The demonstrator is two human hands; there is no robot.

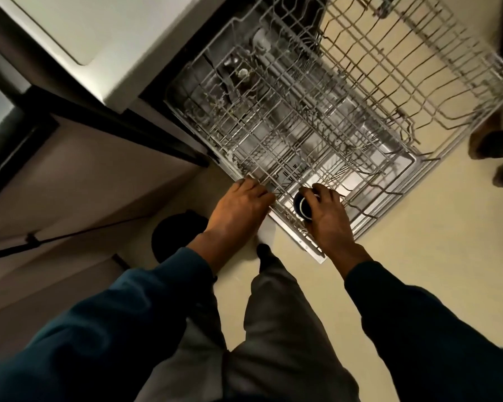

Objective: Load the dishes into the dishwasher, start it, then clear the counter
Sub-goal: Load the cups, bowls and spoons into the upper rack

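Below, dark cup (302, 206) in right hand's (328, 219) grip, inside wire rack (317, 126).

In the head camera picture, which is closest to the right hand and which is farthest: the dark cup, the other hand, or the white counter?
1. Dark cup: gripped by the right hand.
2. Left hand: just left, on the rack's front edge.
3. White counter: far upper left.

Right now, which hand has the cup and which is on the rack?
The right hand grips the dark cup at the rack's near corner. The left hand holds nothing; its fingers rest on the lower rack's front edge.
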